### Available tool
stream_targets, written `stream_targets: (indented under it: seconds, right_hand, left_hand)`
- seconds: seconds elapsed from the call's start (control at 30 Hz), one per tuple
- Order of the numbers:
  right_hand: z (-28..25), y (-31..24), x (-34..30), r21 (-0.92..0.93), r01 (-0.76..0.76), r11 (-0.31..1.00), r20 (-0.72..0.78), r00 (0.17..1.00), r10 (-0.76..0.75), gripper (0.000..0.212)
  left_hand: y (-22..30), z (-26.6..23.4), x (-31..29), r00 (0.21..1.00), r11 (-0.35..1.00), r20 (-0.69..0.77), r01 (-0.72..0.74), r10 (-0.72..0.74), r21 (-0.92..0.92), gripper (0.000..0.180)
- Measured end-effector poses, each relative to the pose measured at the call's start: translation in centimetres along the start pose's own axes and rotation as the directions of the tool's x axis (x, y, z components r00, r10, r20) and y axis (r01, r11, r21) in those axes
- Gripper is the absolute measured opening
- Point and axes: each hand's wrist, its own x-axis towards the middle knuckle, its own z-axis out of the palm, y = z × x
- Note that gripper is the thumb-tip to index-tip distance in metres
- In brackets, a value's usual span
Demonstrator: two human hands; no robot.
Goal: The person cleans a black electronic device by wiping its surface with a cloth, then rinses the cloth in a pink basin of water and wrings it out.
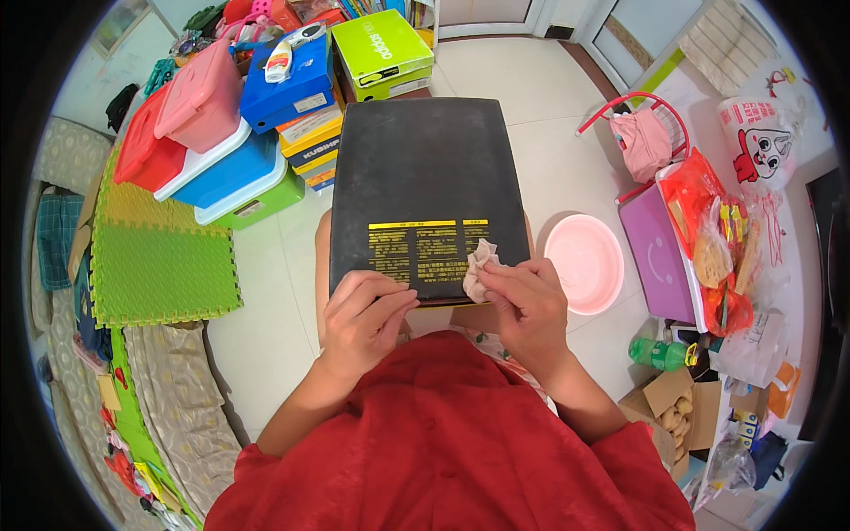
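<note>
A large black box [422,159] with yellow print near its front edge lies across my lap. My right hand [529,305] pinches a crumpled, pale beige cloth [481,268] and holds it against the box's near right corner. At the near left edge, my left hand [367,310] is closed on the box, its fingertips on the top surface and its thumb lower at the rim. The underside of the box is hidden.
A pink basin [584,264] stands on the floor to the right. Beyond it are a red-framed chair [645,142] and a purple bin [660,252] piled with bags. On the left are stacked plastic tubs [221,168], shoe boxes [382,49] and green foam mats [168,257].
</note>
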Motion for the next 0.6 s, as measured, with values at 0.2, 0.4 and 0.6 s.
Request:
stream_targets:
  seconds: [0.2, 0.4, 0.6]
  right_hand:
    - [3.3, -2.3, 1.1, 0.009, 0.112, 0.994, 0.033, 0.993, -0.112, 0.033]
    - [1.3, -1.2, 1.4, -0.013, 0.063, 0.998, 0.042, 0.997, -0.062, 0.031]
    - [0.9, -0.4, 0.4, -0.089, 0.019, 0.996, -0.016, 1.000, -0.020, 0.034]
  left_hand:
    - [-0.1, 0.5, -0.6, 0.999, 0.997, -0.019, 0.034, -0.035, -0.074, 0.025]
    - [-0.3, 0.5, -0.6, 1.000, 0.998, -0.018, 0.020, -0.021, -0.062, 0.026]
    - [0.0, 0.6, -0.6, 0.999, 0.997, -0.023, 0.046, -0.047, -0.067, 0.025]
